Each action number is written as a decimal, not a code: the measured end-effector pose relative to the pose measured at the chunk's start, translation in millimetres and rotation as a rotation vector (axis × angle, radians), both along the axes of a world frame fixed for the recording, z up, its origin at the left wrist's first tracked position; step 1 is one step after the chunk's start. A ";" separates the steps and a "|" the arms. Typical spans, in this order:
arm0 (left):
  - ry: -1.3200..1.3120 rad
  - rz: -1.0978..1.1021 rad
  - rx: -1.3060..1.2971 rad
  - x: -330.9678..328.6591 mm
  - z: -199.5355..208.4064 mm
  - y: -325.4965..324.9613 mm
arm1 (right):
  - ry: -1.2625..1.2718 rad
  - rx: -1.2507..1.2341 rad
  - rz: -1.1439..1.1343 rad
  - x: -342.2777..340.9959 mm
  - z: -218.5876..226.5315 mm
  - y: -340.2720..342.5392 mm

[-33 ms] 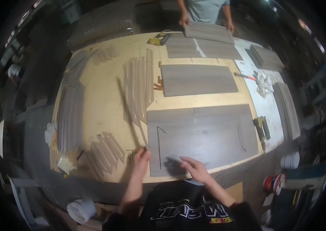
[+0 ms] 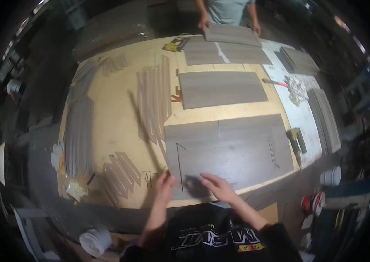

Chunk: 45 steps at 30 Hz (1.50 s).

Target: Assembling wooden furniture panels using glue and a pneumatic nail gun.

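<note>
My left hand [image 2: 164, 187] is closed round the near end of a long, thin grey strip [image 2: 142, 126], which points away and to the left over the table. My right hand [image 2: 218, 188] hovers above the near part of a large grey wood-grain panel [image 2: 241, 148], its fingers stretched out and apart, with nothing in them. A dark angled line marks the panel's left side, and the hand's shadow falls near it. Left of the panel lies a bundle of long grey strips [image 2: 153, 94]. Shorter strips [image 2: 121, 172] with slanted ends lie nearer me.
Across the light wooden table [image 2: 113, 111], a co-worker's hands [image 2: 204, 22] hold a grey board [image 2: 232, 35]. A middle panel [image 2: 222, 89] lies before them. A yellow-black power tool [image 2: 297, 142] sits at the right, beside stacked boards [image 2: 323, 120]. A white bucket [image 2: 95, 242] stands below left.
The view has shifted slightly. My left hand has moved a little to the right with the strip, and my right hand slightly left, so the two are closer together.
</note>
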<state>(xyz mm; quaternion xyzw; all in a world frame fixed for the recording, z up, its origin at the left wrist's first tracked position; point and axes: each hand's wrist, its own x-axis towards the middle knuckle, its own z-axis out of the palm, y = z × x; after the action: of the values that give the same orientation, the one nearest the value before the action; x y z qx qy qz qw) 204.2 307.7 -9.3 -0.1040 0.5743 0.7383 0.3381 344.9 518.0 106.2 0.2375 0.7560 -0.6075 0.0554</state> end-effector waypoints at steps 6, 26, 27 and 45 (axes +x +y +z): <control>0.253 -0.358 0.216 64.0 52.6 40.1 | 0.018 -0.176 -0.096 -68.5 8.5 -5.5; 1.739 -1.132 -0.577 10.6 95.4 134.6 | 0.175 0.661 0.087 164.9 -36.4 169.2; 1.646 -1.097 -0.624 22.3 86.5 136.7 | 0.182 0.675 0.045 166.4 -42.6 177.1; 1.140 -0.989 -0.755 105.0 16.4 171.2 | 0.208 0.657 0.048 185.2 -94.6 249.6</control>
<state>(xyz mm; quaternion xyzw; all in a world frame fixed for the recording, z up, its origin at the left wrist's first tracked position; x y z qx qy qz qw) 309.2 478.9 7.1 0.4419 0.8447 0.2034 0.2233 530.1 767.6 11.5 0.1619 0.9181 -0.3512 -0.0872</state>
